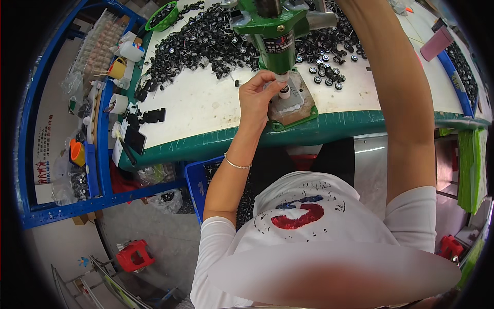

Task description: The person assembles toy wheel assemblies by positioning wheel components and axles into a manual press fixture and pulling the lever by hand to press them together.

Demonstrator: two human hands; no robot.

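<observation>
I see the left hand (256, 94) pinching a small black wheel (284, 93) under the green press (276, 36), wheel axis upright. My right hand reaches above the press, out of view.

A white worktable (206, 110) with a green edge carried a wide heap of small black toy wheels (203, 41) along its far side. A green basket (163, 16) of more wheels sat at the far left corner, with a yellow mug (118, 68) and a white cup (119, 103) near the table's left rim. A blue metal rack (98, 159) framed the left side (an orange cup (77, 153) rested on it). Under the table stood a blue crate (198, 180). A red plastic stool (135, 255) stood on the grey floor, and a pink box (436, 44) lay at the far right.
</observation>
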